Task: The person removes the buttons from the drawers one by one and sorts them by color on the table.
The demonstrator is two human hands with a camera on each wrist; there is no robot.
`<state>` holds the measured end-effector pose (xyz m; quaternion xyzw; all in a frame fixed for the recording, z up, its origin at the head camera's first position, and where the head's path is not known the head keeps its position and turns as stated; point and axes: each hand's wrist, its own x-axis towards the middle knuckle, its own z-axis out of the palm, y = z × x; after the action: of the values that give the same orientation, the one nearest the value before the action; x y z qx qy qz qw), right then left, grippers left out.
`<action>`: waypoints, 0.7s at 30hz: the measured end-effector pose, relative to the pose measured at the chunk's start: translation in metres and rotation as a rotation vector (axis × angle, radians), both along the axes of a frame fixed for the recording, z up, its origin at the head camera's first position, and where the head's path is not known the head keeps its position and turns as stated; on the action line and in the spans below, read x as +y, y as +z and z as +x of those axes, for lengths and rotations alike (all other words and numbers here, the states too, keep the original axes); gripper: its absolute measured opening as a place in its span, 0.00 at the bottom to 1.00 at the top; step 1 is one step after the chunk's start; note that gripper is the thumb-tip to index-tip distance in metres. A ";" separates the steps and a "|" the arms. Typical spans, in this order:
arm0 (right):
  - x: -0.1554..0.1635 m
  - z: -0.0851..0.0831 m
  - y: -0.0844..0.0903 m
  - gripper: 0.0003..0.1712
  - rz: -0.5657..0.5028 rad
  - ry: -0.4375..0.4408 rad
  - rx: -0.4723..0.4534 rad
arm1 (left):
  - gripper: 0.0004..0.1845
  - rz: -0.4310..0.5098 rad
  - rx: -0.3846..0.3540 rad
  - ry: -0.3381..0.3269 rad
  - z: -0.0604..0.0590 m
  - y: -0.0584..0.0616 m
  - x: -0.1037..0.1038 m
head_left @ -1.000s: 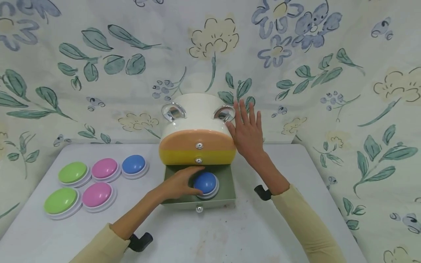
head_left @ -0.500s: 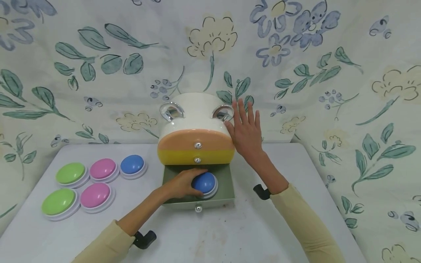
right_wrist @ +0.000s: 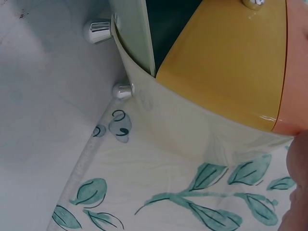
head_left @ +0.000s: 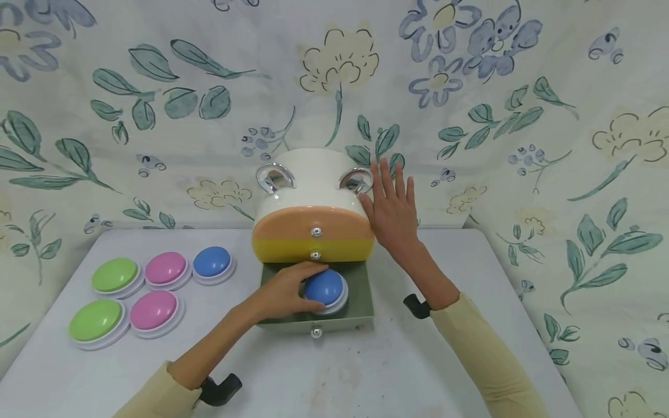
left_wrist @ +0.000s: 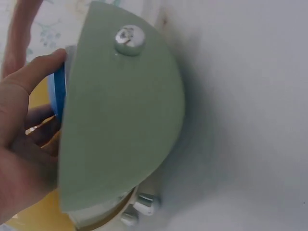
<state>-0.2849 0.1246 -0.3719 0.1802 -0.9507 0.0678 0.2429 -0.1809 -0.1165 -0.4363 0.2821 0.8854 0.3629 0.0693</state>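
Observation:
A small cabinet (head_left: 313, 194) has a white glossy body, an orange and a yellow drawer front, and a green bottom drawer (head_left: 360, 290) pulled out. Inside that drawer is a blue domed push button (head_left: 323, 287) on a white base. My left hand (head_left: 284, 292) grips its left side, thumb at the front and fingers behind; in the left wrist view the button's blue edge (left_wrist: 58, 91) shows above the drawer front (left_wrist: 120, 106). With fingers straight and spread, my right hand (head_left: 392, 217) rests against the cabinet's right side, beside a chrome handle (head_left: 357, 180).
Left of the cabinet on the white table (head_left: 418, 371) stand two green buttons (head_left: 96, 319), two pink buttons (head_left: 154, 309) and another blue button (head_left: 212, 261). A floral cloth (head_left: 334, 69) hangs behind the table. Short chrome feet (right_wrist: 99, 32) hold up the cabinet.
The blue button in the drawer has shifted very slightly back and left with my left hand on it. My right hand stays against the cabinet.

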 end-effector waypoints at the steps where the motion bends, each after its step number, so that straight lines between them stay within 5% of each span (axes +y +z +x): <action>1: 0.000 0.000 0.000 0.39 0.002 -0.001 -0.001 | 0.40 0.005 0.003 0.007 0.002 0.002 -0.001; 11: -0.001 0.001 -0.001 0.39 0.003 -0.009 -0.010 | 0.41 0.051 -0.013 0.081 0.022 0.023 -0.024; 21: -0.001 0.001 0.000 0.39 0.006 -0.006 0.000 | 0.43 0.024 -0.056 0.257 0.044 0.032 -0.083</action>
<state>-0.2840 0.1239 -0.3715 0.1780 -0.9515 0.0644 0.2425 -0.1366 -0.1991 -0.4043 0.1567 0.9076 0.3870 0.0436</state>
